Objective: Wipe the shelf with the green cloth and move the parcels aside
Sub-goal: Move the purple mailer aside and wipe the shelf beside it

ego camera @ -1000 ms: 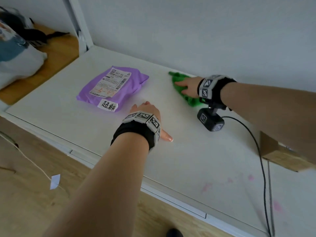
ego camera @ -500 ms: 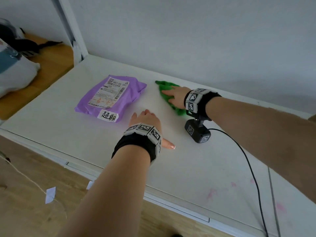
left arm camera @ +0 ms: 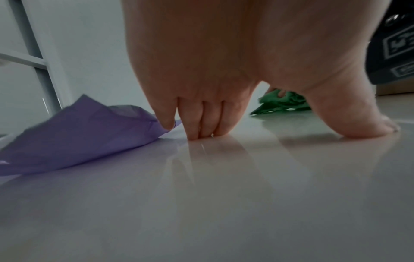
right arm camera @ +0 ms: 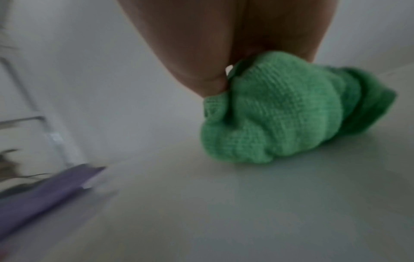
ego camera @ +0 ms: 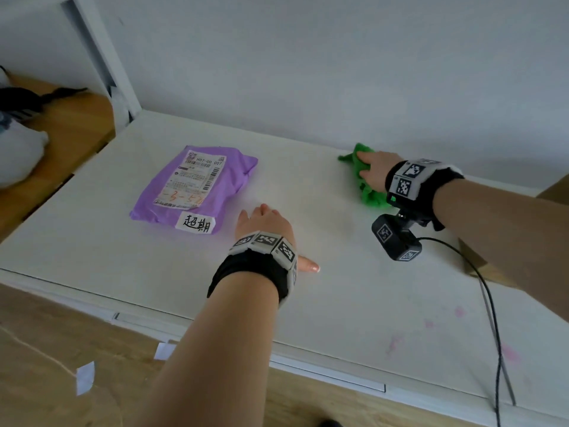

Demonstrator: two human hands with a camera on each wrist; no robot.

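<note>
A person's right hand (ego camera: 374, 171) presses a bunched green cloth (ego camera: 366, 192) flat against the white shelf (ego camera: 354, 303), close to the back wall, fingers laid over the cloth rather than closed round it. The left hand (ego camera: 264, 223) rests spread on the shelf, fingertips (left arm camera: 199, 131) down and the little finger touching the near corner of the purple parcel (ego camera: 194, 186), which lies left of centre. Nothing is pinched in either grip.

The loose cloth could likely slip from under the pressing fingers or ride up the wall on a hard stroke. The dangling black cable (ego camera: 489, 318) may snag on the brown box (ego camera: 474, 260) at the right. Pink stains (ego camera: 455, 315) near the front right look unwiped. Open shelf lies between parcel and cloth, and more to the parcel's left before the white upright (ego camera: 101, 57); the front edge is near, so a careless shove might send the parcel off.
</note>
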